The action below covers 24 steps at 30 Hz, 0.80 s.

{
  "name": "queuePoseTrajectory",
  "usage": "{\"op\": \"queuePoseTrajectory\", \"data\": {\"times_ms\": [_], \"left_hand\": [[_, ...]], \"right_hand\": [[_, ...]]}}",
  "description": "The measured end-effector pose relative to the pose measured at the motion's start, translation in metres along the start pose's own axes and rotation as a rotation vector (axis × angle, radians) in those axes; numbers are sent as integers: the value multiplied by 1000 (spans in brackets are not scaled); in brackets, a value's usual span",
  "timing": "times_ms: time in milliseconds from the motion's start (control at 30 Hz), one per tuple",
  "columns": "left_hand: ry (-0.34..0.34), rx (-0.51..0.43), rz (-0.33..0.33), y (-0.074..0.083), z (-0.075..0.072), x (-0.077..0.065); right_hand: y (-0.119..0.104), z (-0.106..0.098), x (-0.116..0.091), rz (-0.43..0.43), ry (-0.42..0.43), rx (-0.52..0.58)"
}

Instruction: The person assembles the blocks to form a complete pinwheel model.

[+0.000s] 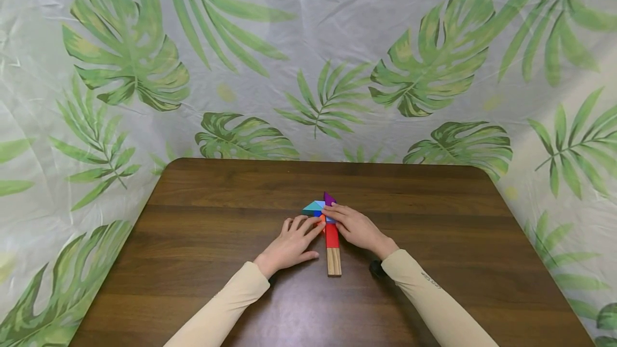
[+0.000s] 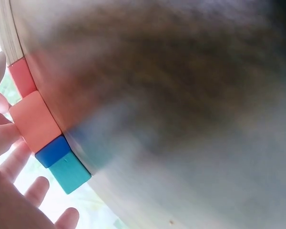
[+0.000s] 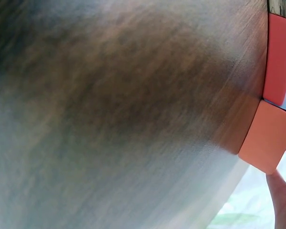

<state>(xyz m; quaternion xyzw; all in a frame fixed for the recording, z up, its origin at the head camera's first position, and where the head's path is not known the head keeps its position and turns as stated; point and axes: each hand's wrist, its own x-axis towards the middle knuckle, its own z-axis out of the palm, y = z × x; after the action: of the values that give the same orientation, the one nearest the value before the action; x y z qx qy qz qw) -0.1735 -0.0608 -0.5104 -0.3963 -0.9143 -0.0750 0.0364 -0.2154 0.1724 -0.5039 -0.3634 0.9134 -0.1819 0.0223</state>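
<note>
Coloured wooden blocks lie joined in a flat figure on the table. A plain wood block [image 1: 333,262] is at the near end, then a red block [image 1: 332,235]. Beyond are a blue block [image 2: 53,151], a teal block [image 1: 310,209] and a purple block [image 1: 329,197]. My left hand [image 1: 289,245] touches an orange block [image 2: 36,121] on the figure's left with its fingertips, thumb apart. My right hand [image 1: 360,227] rests extended fingers over the figure's upper part. Beneath it another orange block [image 3: 268,137] adjoins the red one, hidden in the head view.
The brown wooden table [image 1: 217,191] has rounded far corners. Behind it hangs a pale cloth [image 1: 328,31] printed with green leaves. A dark wrist device [image 1: 377,269] shows under the right sleeve.
</note>
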Motion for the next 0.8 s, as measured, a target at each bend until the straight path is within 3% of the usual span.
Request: {"op": "queuePoseTrajectory", "data": {"times_ms": [400, 800], "left_hand": [[-2, -26, -8, -2, 2, -1], [1, -80, -160, -20, -8, -4]], "right_hand": [[-1, -1, 1, -6, 5, -10], [-3, -3, 1, -28, 18, -19]]}}
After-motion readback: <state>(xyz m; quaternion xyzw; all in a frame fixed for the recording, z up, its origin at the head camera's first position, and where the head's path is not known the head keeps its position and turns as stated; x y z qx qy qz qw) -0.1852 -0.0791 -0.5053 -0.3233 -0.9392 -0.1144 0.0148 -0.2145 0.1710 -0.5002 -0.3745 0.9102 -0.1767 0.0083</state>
